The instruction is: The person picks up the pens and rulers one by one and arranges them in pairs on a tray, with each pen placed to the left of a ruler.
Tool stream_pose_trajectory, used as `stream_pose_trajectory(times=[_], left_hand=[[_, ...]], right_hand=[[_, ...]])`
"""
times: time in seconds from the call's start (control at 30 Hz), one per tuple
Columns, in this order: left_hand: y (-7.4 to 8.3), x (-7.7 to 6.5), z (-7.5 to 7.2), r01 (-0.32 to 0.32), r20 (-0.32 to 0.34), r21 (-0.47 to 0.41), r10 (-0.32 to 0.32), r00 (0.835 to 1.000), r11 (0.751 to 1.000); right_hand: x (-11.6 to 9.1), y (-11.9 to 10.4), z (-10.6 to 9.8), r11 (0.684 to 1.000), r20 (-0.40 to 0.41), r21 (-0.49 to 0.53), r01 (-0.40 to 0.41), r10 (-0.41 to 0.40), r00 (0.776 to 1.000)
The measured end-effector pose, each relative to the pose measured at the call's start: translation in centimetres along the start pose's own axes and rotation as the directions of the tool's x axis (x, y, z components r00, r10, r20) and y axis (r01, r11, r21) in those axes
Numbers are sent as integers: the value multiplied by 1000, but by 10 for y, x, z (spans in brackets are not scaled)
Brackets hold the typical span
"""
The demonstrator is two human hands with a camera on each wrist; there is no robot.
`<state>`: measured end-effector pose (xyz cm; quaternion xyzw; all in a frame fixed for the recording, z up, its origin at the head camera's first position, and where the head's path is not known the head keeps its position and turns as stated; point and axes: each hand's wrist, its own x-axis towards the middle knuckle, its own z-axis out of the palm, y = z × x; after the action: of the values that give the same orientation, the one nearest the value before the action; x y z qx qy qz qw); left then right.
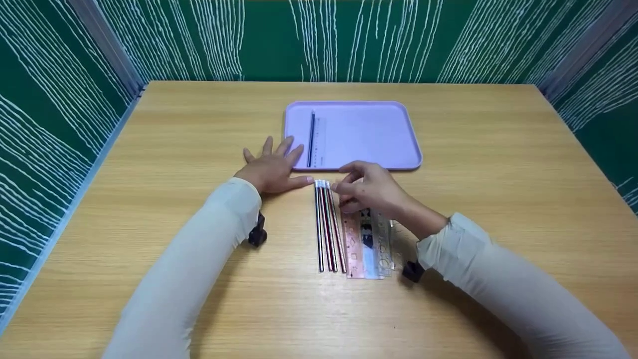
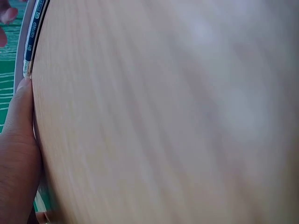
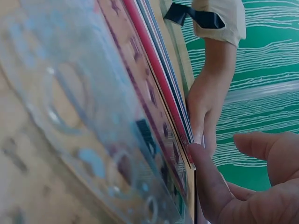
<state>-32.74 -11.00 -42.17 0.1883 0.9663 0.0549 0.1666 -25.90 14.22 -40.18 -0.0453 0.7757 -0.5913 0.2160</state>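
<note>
Several striped pencils (image 1: 329, 229) lie side by side on the table, their pale ends toward the tray. Alongside them are several see-through rulers (image 1: 353, 249), one pinkish, one bluish with dark figures, and a clear one with cut-out shapes. My left hand (image 1: 273, 169) is spread flat, fingers over the tray's near-left rim, the thumb tip touching the pencils' pale ends. The right hand (image 1: 371, 189) hovers over the rulers' far ends with fingers loosely bent. In the right wrist view, one digit of the right hand (image 3: 261, 186) touches the pencil ends (image 3: 187, 137); another stands apart from it.
Beyond the hands sits a lilac tray (image 1: 369, 134). On its left side lie a dark pencil (image 1: 311, 139) and a clear ruler (image 1: 320, 142). The wooden table (image 1: 478, 174) meets green walls with white streaks (image 1: 269, 40) at its back and sides.
</note>
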Motion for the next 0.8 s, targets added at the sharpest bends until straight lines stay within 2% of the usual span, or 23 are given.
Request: stream_pose_trajectory(times=[0.43,0.7,0.8], left_hand=[[-2,1,1,-4,-7,-2,4,1000,1000],[-1,0,1,-9,-14,-6,9,1000,1000],[-1,-1,1,-10,-15,3,10,1000,1000]], right_hand=[[-16,6,16,1000,-18,-20,-3,3,1000],[-19,7,23,990,-37,-139,18,-24,999],[-20,7,25,971,-51,-235,47,-61,997]])
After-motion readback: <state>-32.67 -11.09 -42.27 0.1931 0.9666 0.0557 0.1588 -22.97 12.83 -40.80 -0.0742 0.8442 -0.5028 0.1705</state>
